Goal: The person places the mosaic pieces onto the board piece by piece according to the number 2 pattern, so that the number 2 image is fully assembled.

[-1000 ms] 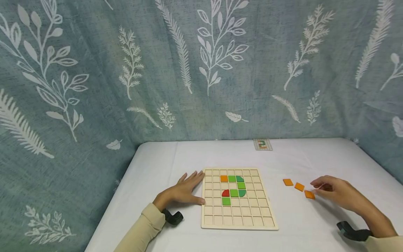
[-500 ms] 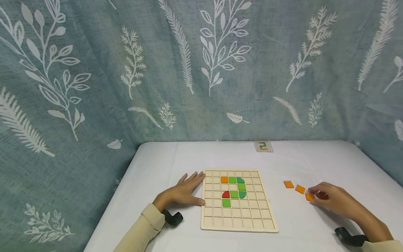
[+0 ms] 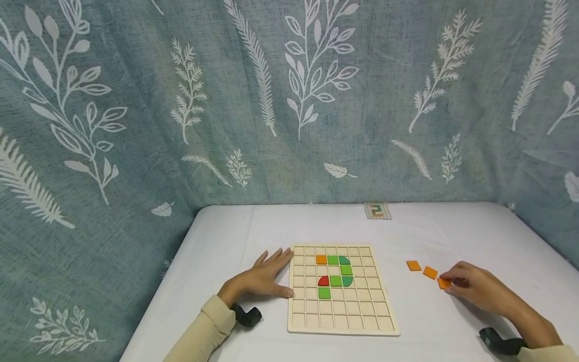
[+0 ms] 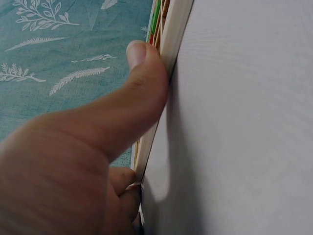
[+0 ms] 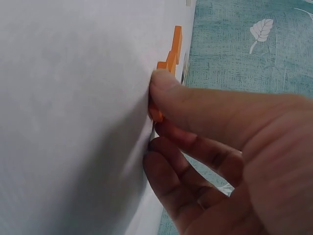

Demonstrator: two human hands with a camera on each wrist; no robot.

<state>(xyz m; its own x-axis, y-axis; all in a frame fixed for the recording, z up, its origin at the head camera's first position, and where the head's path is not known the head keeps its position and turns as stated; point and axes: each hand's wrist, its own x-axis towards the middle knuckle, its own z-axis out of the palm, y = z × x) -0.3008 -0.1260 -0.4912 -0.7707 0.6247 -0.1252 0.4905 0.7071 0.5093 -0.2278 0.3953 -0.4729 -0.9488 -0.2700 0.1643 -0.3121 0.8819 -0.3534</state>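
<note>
My left hand [image 3: 260, 279] lies spread on the table with its thumb and fingertips at the left edge of a wooden grid board [image 3: 339, 322]. In the left wrist view, the thumb [image 4: 142, 73] presses against the board's rim. On the grid sit an orange square [image 3: 321, 259], several green squares [image 3: 335, 281], two dark green rounded pieces and a red rounded piece [image 3: 323, 281]. To the board's right, my right hand [image 3: 479, 286] pinches an orange square tile [image 5: 156, 110] between thumb and fingers, low at the tabletop. Two other orange tiles [image 3: 430, 272] lie just left of it.
A small pattern card [image 3: 377, 211] with a coloured figure lies at the back of the white table [image 3: 271, 226]. A blue-green leaf-print curtain [image 3: 253, 100] hangs behind and to the left. Dark wrist straps [image 3: 502, 342] sit on both wrists.
My right hand has come down and left onto the nearest orange tile, its thumb and fingers closing at the tile's edges. The left hand has stayed at the board.
</note>
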